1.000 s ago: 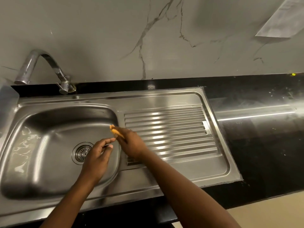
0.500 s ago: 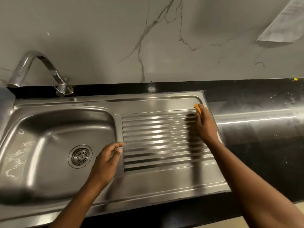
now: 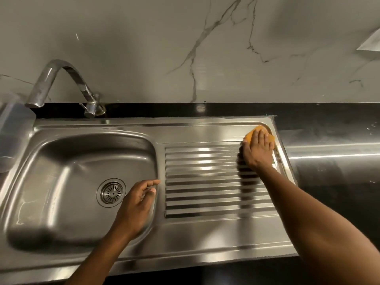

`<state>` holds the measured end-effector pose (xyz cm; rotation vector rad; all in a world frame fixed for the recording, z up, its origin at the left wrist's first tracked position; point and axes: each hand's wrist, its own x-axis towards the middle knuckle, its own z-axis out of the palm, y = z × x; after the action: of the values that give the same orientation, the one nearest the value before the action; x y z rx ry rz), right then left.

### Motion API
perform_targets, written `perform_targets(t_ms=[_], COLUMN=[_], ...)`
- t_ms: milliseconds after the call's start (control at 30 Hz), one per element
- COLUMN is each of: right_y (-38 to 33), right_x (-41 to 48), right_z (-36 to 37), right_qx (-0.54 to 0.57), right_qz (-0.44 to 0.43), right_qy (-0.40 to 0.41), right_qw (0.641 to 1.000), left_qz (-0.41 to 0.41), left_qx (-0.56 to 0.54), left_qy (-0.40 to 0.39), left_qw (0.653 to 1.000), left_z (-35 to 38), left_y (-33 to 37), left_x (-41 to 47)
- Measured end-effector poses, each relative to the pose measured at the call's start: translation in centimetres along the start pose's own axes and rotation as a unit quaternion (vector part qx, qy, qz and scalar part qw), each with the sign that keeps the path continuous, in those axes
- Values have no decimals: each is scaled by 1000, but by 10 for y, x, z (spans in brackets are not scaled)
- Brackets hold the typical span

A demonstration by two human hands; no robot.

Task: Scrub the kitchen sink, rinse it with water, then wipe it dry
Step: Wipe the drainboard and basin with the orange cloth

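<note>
The stainless-steel sink [image 3: 185, 125] is set into a black counter [image 3: 339, 182], with its basin [image 3: 61, 182] on the left and a ribbed drainboard [image 3: 205, 182] on the right. An orange sponge [image 3: 249, 137] lies on the flat steel at the far right corner of the drainboard, just beyond the ribs and just inside the raised rim. The right hand [image 3: 258, 153] lies on top of it, its fingers [image 3: 261, 136] spread and laid fairly flat over the sponge, pressing it down on the steel instead of clenching it (only the sponge's left and far edges show past the hand). The right forearm reaches in across the near right corner of the sink and casts a dark shadow on the ribs. The left hand [image 3: 135, 202] holds nothing and hangs over the right side of the basin, its fingers [image 3: 152, 183] loosely curved and slightly apart, pointing toward the strip between basin and drainboard; I cannot tell whether it touches the steel. The round drain strainer [image 3: 112, 192] sits in the basin floor just left of that hand. A curved metal tap [image 3: 61, 79] rises from the back edge and arches to the left over the basin. Behind it stands a pale marble-veined wall [image 3: 185, 48]. A translucent container [image 3: 14, 130] shows at the left edge, and a pale sheet [image 3: 370, 44] at the upper right.
</note>
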<state>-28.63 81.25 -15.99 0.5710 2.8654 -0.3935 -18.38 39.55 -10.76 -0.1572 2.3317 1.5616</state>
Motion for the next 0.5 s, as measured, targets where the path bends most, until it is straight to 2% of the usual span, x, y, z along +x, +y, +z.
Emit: perform_targets(t_ms=[133,300,500], right_y=[-42,-109,-184], right_x=[-10,-32,-57], right_z=[13,35,59], right_qx=[7,8,5], right_qz=[-11,-70,-157], right_qy=[-4,-9,-37], right_qw=[1000,997,987], left_qz=[-4,-11,-4], left_qx=[-12,-13,-18], left_qy=[1,-8,19], left_qw=[1000,1000,1000], left_z=[-6,-18,-40], left_y=[1,-5,-13], left_x=[0,3,11])
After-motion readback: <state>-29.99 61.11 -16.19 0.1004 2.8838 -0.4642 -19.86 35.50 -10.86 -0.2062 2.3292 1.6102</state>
